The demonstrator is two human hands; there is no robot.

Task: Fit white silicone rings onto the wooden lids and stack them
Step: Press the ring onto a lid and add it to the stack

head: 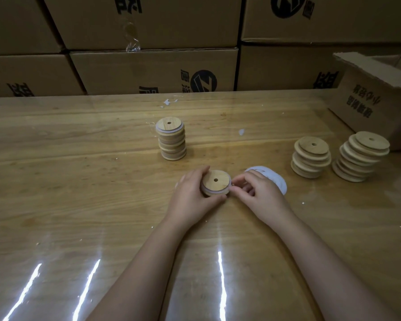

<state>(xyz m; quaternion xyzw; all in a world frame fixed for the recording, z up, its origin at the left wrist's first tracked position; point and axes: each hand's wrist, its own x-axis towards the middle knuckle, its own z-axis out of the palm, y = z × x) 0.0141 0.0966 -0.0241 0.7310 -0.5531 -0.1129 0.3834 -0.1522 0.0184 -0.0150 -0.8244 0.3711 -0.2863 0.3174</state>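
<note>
The person is working on one wooden lid low over the table, near the middle of the view; I cannot tell if the lid is touching the surface. The left hand is grasping this lid from its left side, with the fingers curling around the far rim and the thumb lying along the near rim. A white silicone ring is sitting around the lower part of the lid and is showing as a pale band under the wooden top. The right hand is pinching this ring at the right edge of the lid with the thumb and the first finger, while its other fingers are curling loosely. Just behind the right hand a pile of loose white rings is lying flat on the table, partly hidden by the knuckles. Farther back and a little to the left, a stack of fitted lids is standing upright, with white edges showing between the wooden discs. Well apart to the right, two leaning stacks of bare lids are standing beside each other, the lower stack and the taller stack. An open cardboard box is standing just behind the taller stack. A wall of closed cartons is rising behind the table, and the glossy table top is reflecting streaks of light near the person
</note>
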